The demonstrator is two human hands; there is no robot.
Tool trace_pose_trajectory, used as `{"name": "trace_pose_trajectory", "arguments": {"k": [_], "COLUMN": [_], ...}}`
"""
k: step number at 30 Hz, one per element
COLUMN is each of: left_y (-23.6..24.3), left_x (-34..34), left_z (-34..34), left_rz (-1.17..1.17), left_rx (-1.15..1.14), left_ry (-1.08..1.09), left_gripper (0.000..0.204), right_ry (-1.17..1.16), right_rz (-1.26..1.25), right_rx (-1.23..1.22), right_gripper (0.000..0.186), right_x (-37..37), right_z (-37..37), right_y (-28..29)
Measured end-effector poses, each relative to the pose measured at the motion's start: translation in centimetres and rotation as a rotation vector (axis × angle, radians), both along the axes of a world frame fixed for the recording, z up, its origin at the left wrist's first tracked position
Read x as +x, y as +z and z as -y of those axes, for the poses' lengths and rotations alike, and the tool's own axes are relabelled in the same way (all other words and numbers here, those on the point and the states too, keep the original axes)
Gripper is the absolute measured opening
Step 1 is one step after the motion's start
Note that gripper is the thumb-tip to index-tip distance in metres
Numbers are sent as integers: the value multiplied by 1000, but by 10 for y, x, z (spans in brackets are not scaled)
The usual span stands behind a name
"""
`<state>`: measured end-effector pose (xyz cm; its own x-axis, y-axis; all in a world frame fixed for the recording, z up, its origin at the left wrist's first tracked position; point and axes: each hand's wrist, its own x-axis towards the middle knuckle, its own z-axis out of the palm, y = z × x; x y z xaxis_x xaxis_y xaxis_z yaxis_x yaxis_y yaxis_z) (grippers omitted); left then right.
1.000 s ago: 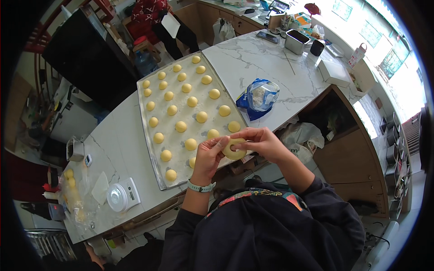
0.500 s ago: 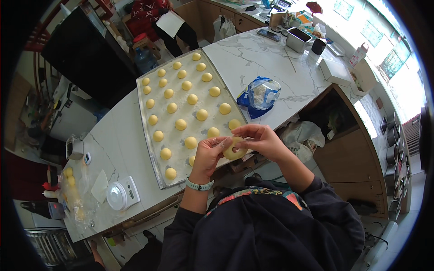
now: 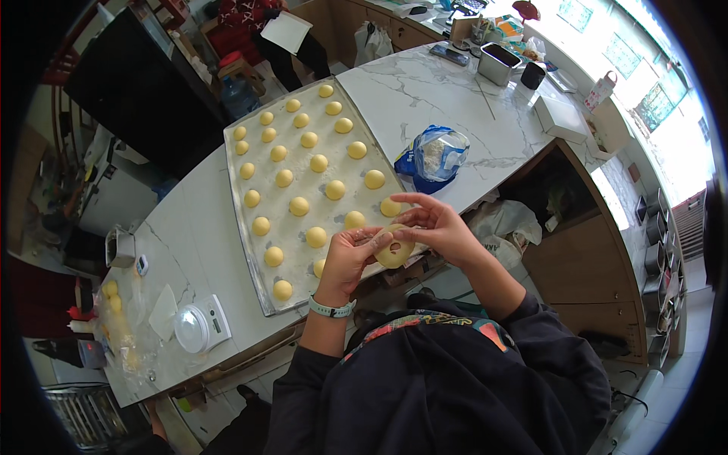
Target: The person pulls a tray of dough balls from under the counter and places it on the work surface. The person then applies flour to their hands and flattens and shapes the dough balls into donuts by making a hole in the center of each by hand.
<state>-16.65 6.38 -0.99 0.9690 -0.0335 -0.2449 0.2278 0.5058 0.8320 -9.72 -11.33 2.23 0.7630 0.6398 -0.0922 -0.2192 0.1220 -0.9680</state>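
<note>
A ring of pale yellow dough (image 3: pixel 389 260) with a hole through it is held up in front of me, at the near edge of a large baking tray (image 3: pixel 347 166). My left hand (image 3: pixel 345 262), with a pale watch strap at the wrist, pinches the ring's left side between thumb and fingers. On the other side my right hand (image 3: pixel 436 227) grips the ring's upper right edge, thumb near the hole and some fingers raised. Rows of round dough balls (image 3: pixel 318 163) sit spaced apart on the floured tray.
A blue bag of white powder (image 3: pixel 440 158) stands open right of the tray. To the left are a white scale (image 3: pixel 218 318), a white scraper (image 3: pixel 163 313) and more dough under plastic (image 3: pixel 125 334). A metal tin (image 3: pixel 498 64) stands at the far right. Another person (image 3: pixel 292 57) is beyond the counter.
My right hand's fingers have shifted on the dough ring, the index finger reaching further left. The hole looks slightly changed in shape. Both hands still hold the ring.
</note>
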Motion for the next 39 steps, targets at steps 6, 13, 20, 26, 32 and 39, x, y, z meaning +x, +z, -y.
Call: {"name": "trace_pose_trajectory", "arguments": {"k": [6, 13, 20, 26, 32, 39], "left_y": [0, -6, -9, -14, -35, -55], "left_x": [-1, -2, -3, -6, -23, -44], "left_z": [-2, -2, 6, -3, -14, -26], "left_rz": [3, -3, -32, 87, 11, -53], "left_rx": [-121, -87, -40, -7, -45, -88], "left_ry": [63, 107, 76, 389, 425, 545], "left_gripper": [25, 25, 28, 29, 26, 21], "right_ry": [-26, -5, 222, 156, 104, -452], "right_rz": [-1, -11, -97, -104, 320, 983], "right_rx": [-22, -36, -92, -410, -638, -840], "right_gripper": [56, 59, 55, 42, 35, 20], "right_x": [5, 8, 9, 59, 53, 132], "right_z": [0, 3, -4, 12, 6, 35], "right_y": [1, -6, -19, -91, -105, -32]}}
